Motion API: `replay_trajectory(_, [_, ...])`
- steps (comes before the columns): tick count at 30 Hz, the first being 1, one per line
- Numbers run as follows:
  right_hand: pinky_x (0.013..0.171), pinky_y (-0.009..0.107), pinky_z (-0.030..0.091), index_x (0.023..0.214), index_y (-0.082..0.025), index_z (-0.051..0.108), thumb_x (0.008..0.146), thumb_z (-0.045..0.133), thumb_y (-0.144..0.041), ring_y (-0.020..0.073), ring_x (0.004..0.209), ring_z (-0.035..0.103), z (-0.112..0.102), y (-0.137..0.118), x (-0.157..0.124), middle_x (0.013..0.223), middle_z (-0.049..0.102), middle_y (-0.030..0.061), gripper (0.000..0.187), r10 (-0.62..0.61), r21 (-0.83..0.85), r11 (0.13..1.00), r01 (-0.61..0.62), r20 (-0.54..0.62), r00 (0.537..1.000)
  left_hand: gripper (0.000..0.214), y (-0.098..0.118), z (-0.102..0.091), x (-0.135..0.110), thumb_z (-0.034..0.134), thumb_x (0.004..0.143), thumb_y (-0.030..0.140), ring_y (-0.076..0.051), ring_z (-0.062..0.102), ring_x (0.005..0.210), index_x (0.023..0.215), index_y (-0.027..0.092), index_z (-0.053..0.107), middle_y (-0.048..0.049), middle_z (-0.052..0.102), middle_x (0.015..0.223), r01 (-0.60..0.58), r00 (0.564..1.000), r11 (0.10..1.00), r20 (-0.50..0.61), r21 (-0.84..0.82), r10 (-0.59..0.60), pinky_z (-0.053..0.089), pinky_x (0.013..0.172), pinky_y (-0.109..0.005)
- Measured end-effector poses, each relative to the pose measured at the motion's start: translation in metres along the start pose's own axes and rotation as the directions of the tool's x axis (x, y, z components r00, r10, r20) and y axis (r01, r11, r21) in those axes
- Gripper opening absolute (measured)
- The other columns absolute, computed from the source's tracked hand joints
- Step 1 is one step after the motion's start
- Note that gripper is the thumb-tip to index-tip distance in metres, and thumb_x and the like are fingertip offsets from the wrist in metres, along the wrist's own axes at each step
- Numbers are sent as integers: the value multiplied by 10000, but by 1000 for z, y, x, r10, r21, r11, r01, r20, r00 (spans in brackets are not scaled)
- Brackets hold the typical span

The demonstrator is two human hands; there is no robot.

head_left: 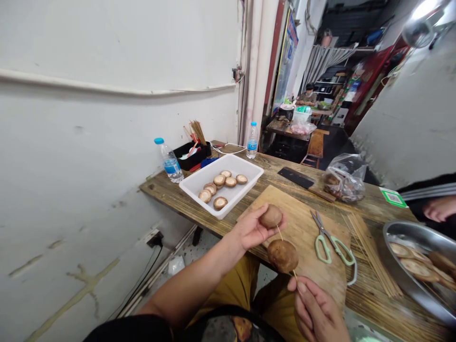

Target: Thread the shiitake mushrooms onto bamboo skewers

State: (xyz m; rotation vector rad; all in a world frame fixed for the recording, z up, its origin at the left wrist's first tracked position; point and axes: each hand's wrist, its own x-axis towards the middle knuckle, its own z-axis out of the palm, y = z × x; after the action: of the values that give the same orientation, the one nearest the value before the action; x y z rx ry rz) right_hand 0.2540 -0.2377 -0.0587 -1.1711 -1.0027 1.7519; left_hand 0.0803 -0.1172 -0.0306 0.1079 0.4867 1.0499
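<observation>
On the table's far left I see a white tray (pixel 235 164) holding mushroom caps (pixel 219 180), a water bottle (pixel 171 164) just left of it and a black caddy (pixel 192 154) behind. A second bottle (pixel 252 141) stands farther back. Scissors (pixel 333 244) lie on the cutting board (pixel 309 223), a cleaver (pixel 297 178) and plastic bag (pixel 345 178) beyond. Loose sticks (pixel 370 247) and a metal bowl (pixel 402 280) sit right.

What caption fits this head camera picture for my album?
Left hand grips a shiitake mushroom, right hand pinches the bamboo skewer running through a second mushroom, over a wooden cutting board.
</observation>
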Motion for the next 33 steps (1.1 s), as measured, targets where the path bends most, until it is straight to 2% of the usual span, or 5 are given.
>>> replay_trajectory(8, [308, 116, 76, 809, -184, 488, 811, 551, -531, -1, 349, 49, -1, -1, -2, 428, 163, -158, 353, -4, 20, 1000, 4, -26, 1000, 180, -4, 1, 1, 569, 816, 205, -219, 643, 931, 956, 93, 560, -133, 656, 986, -45, 999, 999, -29, 16, 45, 520, 828, -348])
replay_trajectory(19, [323, 124, 60, 819, -175, 506, 805, 557, -538, 0, 358, 49, -3, -5, -4, 432, 163, -157, 367, 19, 75, 997, -19, -2, 1000, 194, -5, 6, 0, 548, 827, 194, -217, 645, 921, 983, 78, 548, -148, 653, 979, -35, 999, 999, -27, 22, 35, 509, 843, -351])
replay_trajectory(25, [306, 123, 75, 829, -180, 500, 834, 525, -523, -2, 331, 61, -2, -2, -4, 426, 167, -158, 344, -16, 77, 997, 15, 10, 1000, 181, -6, 6, -1, 552, 824, 190, -213, 645, 917, 968, 81, 551, -138, 655, 979, -41, 999, 998, -8, 39, 41, 510, 841, -347])
replay_trajectory(33, [291, 122, 94, 839, -184, 497, 842, 487, -549, -2, 292, 118, -6, 3, -2, 412, 199, -154, 365, -16, 54, 998, 15, 27, 999, 193, -10, 8, -1, 568, 812, 190, -214, 637, 943, 979, 94, 550, -151, 650, 1020, -50, 999, 996, 21, 71, 49, 503, 849, -353])
